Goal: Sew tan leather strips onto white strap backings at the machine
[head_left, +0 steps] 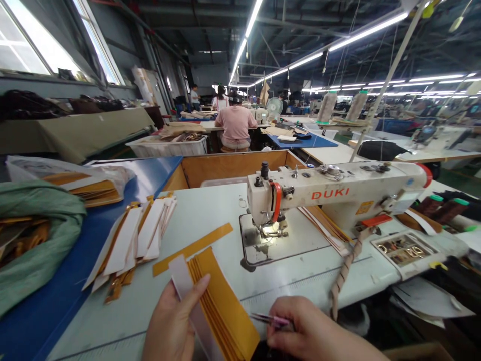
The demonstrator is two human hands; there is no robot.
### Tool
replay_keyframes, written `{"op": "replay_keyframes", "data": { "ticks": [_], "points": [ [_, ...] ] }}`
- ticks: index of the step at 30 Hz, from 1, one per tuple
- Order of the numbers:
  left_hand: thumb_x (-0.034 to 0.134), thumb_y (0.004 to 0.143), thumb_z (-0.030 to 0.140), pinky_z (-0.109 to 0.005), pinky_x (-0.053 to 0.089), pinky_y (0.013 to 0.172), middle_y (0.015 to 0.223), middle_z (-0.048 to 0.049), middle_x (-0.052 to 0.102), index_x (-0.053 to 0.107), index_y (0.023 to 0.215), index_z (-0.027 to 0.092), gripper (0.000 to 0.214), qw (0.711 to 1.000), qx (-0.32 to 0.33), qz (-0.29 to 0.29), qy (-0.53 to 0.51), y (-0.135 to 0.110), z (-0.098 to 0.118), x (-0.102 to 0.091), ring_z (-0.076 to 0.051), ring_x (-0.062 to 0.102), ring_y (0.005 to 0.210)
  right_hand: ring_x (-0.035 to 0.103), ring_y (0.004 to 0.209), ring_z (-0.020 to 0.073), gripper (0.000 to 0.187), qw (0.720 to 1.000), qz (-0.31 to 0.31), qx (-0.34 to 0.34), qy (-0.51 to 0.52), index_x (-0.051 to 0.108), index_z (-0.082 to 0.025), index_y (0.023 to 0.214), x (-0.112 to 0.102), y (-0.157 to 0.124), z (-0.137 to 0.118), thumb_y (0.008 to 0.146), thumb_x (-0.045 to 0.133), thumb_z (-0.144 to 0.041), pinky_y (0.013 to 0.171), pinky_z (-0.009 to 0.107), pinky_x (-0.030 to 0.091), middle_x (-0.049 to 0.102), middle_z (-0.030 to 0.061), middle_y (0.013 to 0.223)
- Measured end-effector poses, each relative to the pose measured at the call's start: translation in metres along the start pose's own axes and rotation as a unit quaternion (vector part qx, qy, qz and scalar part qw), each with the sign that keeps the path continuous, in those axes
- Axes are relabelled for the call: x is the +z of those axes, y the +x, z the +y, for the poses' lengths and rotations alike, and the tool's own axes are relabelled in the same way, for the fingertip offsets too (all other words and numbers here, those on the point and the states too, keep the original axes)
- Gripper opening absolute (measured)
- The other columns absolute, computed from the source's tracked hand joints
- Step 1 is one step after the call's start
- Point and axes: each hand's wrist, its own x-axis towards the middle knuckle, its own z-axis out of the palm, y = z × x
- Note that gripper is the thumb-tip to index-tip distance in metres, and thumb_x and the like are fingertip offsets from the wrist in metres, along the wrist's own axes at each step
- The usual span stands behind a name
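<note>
A stack of mustard-yellow strips [225,301] with a pale strip along its left side is gripped by my left hand [176,316], thumb lying over the top. My right hand [300,326] is closed around a pair of thread snips [276,320], whose pointed blades reach toward the stack's right edge without clearly touching it. One loose yellow strip [193,248] lies on the white table [210,210] just beyond the stack. Behind my hands stands a sewing machine [300,193] with its needle area lit.
Bundles of white and yellow strips [139,235] lie to the left, beside a green cloth [37,235]. More strips [325,228] rest under the machine arm. At right are a tray of metal parts [406,250] and thread cones [439,208]. A person [236,123] sits ahead.
</note>
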Motion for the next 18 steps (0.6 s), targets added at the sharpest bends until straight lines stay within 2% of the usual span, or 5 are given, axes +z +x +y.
{"op": "replay_keyframes", "data": {
  "ticks": [2,4,11,14,18],
  "points": [
    [0.069,0.075,0.008,-0.033,0.057,0.085,0.103,-0.0031,0.074,0.059,0.123,0.023,0.051,1.0,0.0,0.008,-0.003,-0.001,0.001,0.001,-0.022,0.07,0.093,0.045,0.064,0.0109,0.007,0.999,-0.002,0.018,0.029,0.056,-0.017,0.072,0.002,-0.003,0.001,0.073,0.056,-0.009,0.06,0.021,0.034,0.05,-0.004,0.065],
    [0.068,0.076,0.008,-0.032,0.056,0.086,0.105,-0.0033,0.074,0.058,0.124,0.023,0.051,1.0,0.0,0.007,-0.007,-0.003,0.002,0.003,-0.022,0.07,0.094,0.044,0.064,0.0111,0.008,0.998,0.043,0.011,0.038,0.055,-0.016,0.07,0.004,0.0,0.004,0.074,0.055,-0.01,0.06,0.022,0.034,0.048,-0.0039,0.064],
    [0.068,0.076,0.009,-0.035,0.058,0.082,0.106,-0.0038,0.073,0.057,0.126,0.025,0.054,1.0,0.0,-0.006,0.005,-0.005,-0.001,0.007,-0.024,0.07,0.092,0.05,0.07,0.0129,0.009,0.98,0.155,-0.125,-0.005,0.06,-0.017,0.074,0.027,0.02,0.006,0.075,0.059,-0.009,0.065,0.023,0.037,0.054,-0.0012,0.073],
    [0.069,0.075,0.009,-0.034,0.058,0.081,0.104,-0.0044,0.073,0.057,0.125,0.023,0.054,1.0,0.001,-0.006,0.0,-0.005,-0.001,0.007,-0.024,0.071,0.091,0.052,0.072,0.0134,0.009,0.97,0.164,-0.169,-0.052,0.062,-0.018,0.078,0.034,0.023,0.004,0.078,0.059,-0.009,0.066,0.023,0.038,0.055,0.0005,0.077],
    [0.069,0.074,0.008,-0.034,0.058,0.081,0.103,-0.0054,0.074,0.058,0.125,0.021,0.054,1.0,-0.002,-0.003,-0.016,-0.006,0.0,0.008,-0.024,0.07,0.092,0.054,0.074,0.0143,0.009,0.963,0.163,-0.181,-0.117,0.059,-0.017,0.077,0.036,0.026,0.007,0.082,0.057,-0.011,0.065,0.023,0.039,0.055,0.0019,0.078]
  ]
}}
